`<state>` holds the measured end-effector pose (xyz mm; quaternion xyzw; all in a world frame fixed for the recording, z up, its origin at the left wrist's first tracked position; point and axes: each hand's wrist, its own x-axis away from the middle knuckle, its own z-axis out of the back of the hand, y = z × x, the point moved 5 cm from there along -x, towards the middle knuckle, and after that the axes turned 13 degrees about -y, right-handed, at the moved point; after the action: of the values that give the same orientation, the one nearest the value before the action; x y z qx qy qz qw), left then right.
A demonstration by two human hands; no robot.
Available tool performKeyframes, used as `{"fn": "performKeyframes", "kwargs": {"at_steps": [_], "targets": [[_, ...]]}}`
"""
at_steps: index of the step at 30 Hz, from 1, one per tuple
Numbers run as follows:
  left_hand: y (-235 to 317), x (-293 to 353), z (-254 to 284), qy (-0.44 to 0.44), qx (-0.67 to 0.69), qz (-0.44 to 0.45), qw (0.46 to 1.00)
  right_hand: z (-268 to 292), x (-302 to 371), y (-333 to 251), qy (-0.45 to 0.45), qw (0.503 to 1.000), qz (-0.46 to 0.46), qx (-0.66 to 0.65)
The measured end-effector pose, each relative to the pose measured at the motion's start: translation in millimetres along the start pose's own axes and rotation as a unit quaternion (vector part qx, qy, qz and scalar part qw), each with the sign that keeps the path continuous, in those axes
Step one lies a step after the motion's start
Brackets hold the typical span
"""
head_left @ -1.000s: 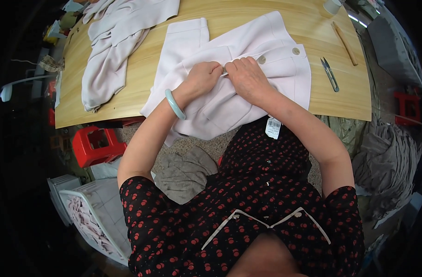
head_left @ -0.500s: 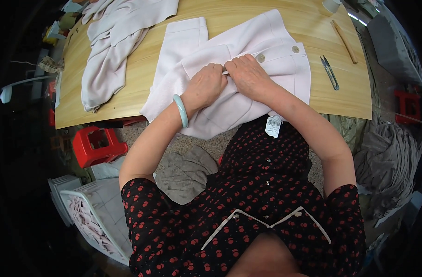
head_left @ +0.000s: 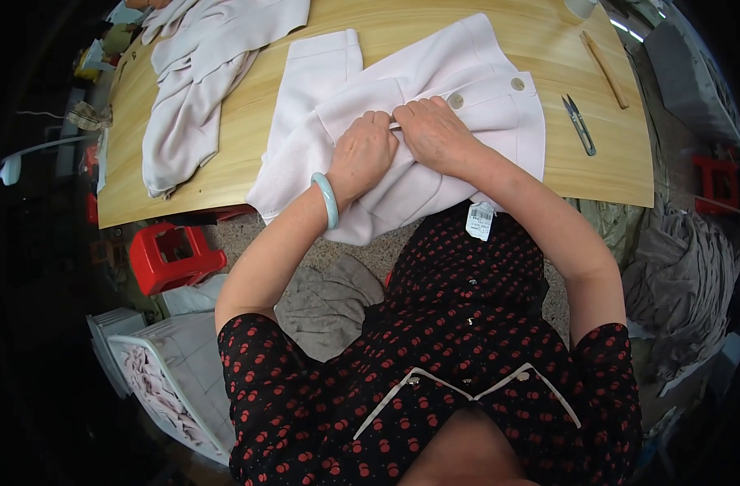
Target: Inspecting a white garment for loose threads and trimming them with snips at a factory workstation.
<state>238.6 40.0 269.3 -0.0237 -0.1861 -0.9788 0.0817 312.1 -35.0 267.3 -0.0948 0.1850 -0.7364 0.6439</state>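
A pale pink coat (head_left: 443,61) with large buttons lies bunched at the near edge of the wooden table (head_left: 248,174), part of it hanging over toward my lap. My left hand (head_left: 362,154), with a pale bangle on its wrist, is closed on the coat's edge. Beside it, nearly touching, my right hand (head_left: 435,134) pinches the same stretch of cloth. The fingertips of both hands are partly hidden in the fold between them. A white tag (head_left: 479,221) hangs from the coat's lower edge.
Thread snips (head_left: 579,125) and a wooden stick (head_left: 604,70) lie on the table's right. More pale pink garments (head_left: 188,105) cover its left part. A red stool (head_left: 175,257) and a white basket (head_left: 167,368) stand below left; grey cloth (head_left: 325,304) lies on the floor.
My left wrist and forearm have shifted slightly to the right and the bangle has tilted. Both hands keep their grip on the coat, which has barely moved.
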Motion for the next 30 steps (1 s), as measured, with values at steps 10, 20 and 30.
{"fn": "performKeyframes", "kwargs": {"at_steps": [10,20,30], "targets": [[-2.1,-0.4,-0.7,0.012,0.0,0.007,1.0,0.2,-5.9,5.1,-0.07,0.996,0.001,-0.058],[-4.1,0.1,-1.8,0.042,0.008,-0.005,0.999,-4.7,-9.4,12.0,-0.081,0.992,0.017,-0.095],[-6.5,0.3,-3.9,0.038,0.016,0.012,0.999,-7.2,-9.4,15.9,-0.096,0.986,0.011,-0.133]]}}
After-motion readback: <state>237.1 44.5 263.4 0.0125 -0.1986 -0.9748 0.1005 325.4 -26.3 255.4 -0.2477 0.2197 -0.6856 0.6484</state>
